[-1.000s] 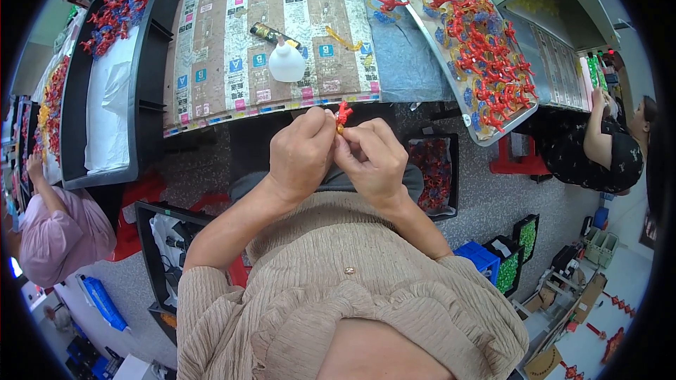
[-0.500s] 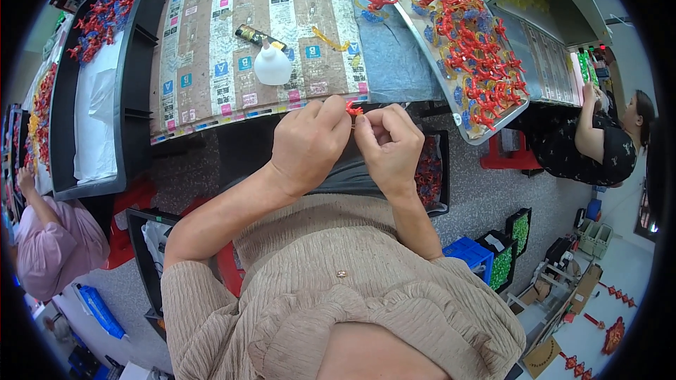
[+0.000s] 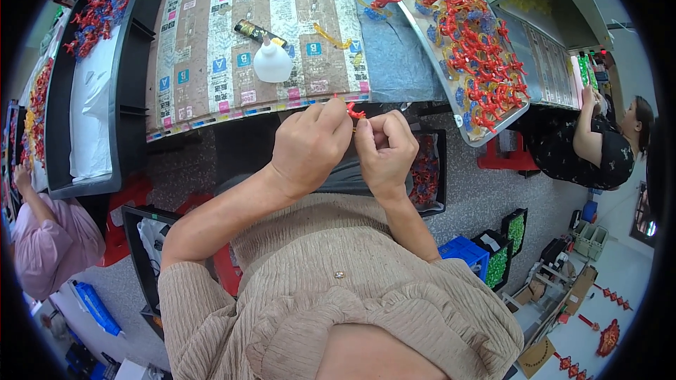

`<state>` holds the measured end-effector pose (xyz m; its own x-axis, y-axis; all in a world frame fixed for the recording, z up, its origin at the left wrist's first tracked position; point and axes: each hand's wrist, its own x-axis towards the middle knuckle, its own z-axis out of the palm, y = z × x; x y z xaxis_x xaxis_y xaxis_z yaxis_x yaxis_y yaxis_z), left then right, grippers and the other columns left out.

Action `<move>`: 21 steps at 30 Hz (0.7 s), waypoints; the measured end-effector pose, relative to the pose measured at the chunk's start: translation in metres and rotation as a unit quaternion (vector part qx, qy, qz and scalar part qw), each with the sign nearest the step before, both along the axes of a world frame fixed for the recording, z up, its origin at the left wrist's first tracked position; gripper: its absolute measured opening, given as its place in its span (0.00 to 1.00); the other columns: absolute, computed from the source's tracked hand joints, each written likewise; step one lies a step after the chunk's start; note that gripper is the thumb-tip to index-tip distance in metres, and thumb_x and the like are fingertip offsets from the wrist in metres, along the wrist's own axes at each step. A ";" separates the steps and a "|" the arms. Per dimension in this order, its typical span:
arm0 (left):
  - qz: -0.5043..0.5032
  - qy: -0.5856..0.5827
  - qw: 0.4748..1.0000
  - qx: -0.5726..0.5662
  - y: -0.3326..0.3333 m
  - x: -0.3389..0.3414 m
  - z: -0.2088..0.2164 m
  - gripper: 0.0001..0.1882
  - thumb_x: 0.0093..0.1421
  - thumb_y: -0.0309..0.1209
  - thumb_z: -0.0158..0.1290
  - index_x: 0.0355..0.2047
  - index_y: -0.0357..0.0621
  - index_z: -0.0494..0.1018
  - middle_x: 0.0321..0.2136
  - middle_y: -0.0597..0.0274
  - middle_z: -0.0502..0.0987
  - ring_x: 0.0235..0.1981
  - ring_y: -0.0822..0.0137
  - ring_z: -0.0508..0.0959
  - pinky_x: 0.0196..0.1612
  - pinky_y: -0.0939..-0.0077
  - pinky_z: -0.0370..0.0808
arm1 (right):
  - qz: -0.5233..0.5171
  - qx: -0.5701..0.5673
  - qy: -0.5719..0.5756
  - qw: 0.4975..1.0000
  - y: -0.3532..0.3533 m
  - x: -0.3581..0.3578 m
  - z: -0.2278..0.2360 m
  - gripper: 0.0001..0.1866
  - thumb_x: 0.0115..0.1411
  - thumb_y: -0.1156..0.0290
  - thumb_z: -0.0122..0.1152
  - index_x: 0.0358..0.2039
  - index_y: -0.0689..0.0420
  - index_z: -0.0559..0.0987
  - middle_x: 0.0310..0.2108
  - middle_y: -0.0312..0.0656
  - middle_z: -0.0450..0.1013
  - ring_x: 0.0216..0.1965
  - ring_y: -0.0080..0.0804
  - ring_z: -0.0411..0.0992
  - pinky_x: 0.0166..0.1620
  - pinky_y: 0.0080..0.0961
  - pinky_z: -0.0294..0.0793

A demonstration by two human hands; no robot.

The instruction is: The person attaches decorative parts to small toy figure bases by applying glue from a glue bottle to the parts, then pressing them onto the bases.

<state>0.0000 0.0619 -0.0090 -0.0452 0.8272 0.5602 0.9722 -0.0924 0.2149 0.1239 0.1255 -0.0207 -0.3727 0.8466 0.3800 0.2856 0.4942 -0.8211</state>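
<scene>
In front of my body, just off the near edge of the table, both hands meet at a small red branching plastic piece (image 3: 357,112). My left hand (image 3: 310,146) is closed round it, with a red tip poking out above the fingers. The thumb and forefinger of my right hand (image 3: 386,155) pinch at its right side. A thin yellowish bit shows between the hands, mostly hidden by the fingers. Beyond them on the table stands a white squeeze bottle (image 3: 272,63), beside a black-and-gold tube (image 3: 259,32) and a yellow curved plastic piece (image 3: 331,36).
A metal tray (image 3: 470,139) full of red, blue and yellow pieces lies at the right. One assembled piece (image 3: 380,1) rests left of it. A black crate (image 3: 130,116) stands at the left. Co-workers sit at left (image 3: 56,243) and right (image 3: 605,141). Red stools flank me.
My hands stay together, with the right hand slightly lower and closer in. A little more of the red piece shows between the fingers. The whole view has shifted slightly.
</scene>
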 end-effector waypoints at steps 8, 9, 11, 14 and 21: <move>-0.014 -0.039 0.999 0.003 0.000 -0.001 -0.001 0.08 0.45 0.24 0.57 0.22 0.39 0.68 0.21 0.60 0.62 0.20 0.64 0.71 0.21 0.71 0.69 | 0.061 -0.238 0.028 0.969 0.015 0.011 0.000 0.08 0.55 0.75 0.63 0.23 0.62 0.75 0.20 0.32 0.68 0.18 0.13 0.62 0.17 0.15 0.58; -0.010 -0.043 0.999 0.001 0.000 -0.002 -0.001 0.08 0.45 0.24 0.57 0.23 0.39 0.69 0.21 0.60 0.62 0.20 0.64 0.71 0.21 0.70 0.69 | 0.094 -0.312 0.057 0.944 0.017 0.013 0.002 0.08 0.57 0.73 0.64 0.24 0.61 0.76 0.21 0.31 0.69 0.19 0.12 0.63 0.18 0.13 0.59; -0.009 -0.061 0.998 0.002 -0.003 -0.004 0.001 0.09 0.44 0.24 0.58 0.25 0.38 0.70 0.22 0.60 0.64 0.21 0.63 0.72 0.21 0.70 0.70 | 0.125 -0.381 0.088 0.912 0.017 0.013 0.004 0.08 0.58 0.70 0.64 0.26 0.61 0.77 0.21 0.30 0.70 0.20 0.11 0.63 0.18 0.11 0.59; -0.006 -0.097 0.995 0.012 -0.010 -0.007 0.001 0.12 0.43 0.22 0.60 0.30 0.36 0.73 0.24 0.59 0.67 0.22 0.61 0.73 0.23 0.70 0.71 | 0.162 -0.410 0.068 0.895 0.017 0.012 -0.001 0.13 0.58 0.66 0.64 0.38 0.62 0.78 0.27 0.31 0.73 0.24 0.12 0.67 0.23 0.10 0.67; -0.033 -0.143 0.984 0.099 -0.030 0.002 0.008 0.20 0.42 0.23 0.64 0.37 0.31 0.74 0.31 0.56 0.73 0.25 0.63 0.76 0.25 0.74 0.72 | 0.364 -0.469 0.225 0.772 0.003 0.008 0.003 0.34 0.57 0.58 0.65 0.58 0.65 0.66 0.53 0.44 0.69 0.52 0.28 0.68 0.56 0.25 0.67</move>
<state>0.0022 0.0319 -0.0007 -0.1743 0.7089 0.6835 0.8652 -0.2211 0.4500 0.1315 0.1286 -0.0181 -0.8889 0.4561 -0.0429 -0.2069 -0.4833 -0.8506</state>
